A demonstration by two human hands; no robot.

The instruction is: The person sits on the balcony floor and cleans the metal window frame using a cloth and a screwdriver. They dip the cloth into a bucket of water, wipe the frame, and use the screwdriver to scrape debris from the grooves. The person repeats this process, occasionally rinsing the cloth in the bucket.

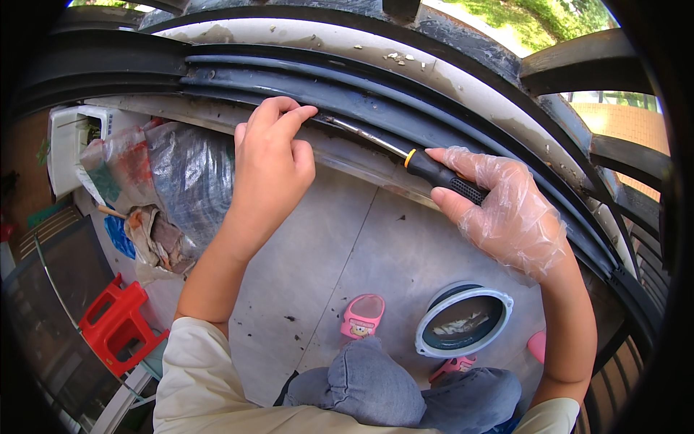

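My right hand, in a clear plastic glove, grips the black handle of a screwdriver with a yellow collar. Its metal shaft points left along the dark grey window track, and a dark patch shows around the tip. Bare and ungloved, my left hand is held at the track beside that tip. Its index finger reaches toward the tip, the thumb stands apart below, and no object shows between them. The undersides of the left fingers are hidden.
Dark metal bars run beyond a ledge with pale crumbs. A grey-blue bucket stands on the tiled floor by my pink slippers. At left are a red stool, a plastic-wrapped bundle and a rag.
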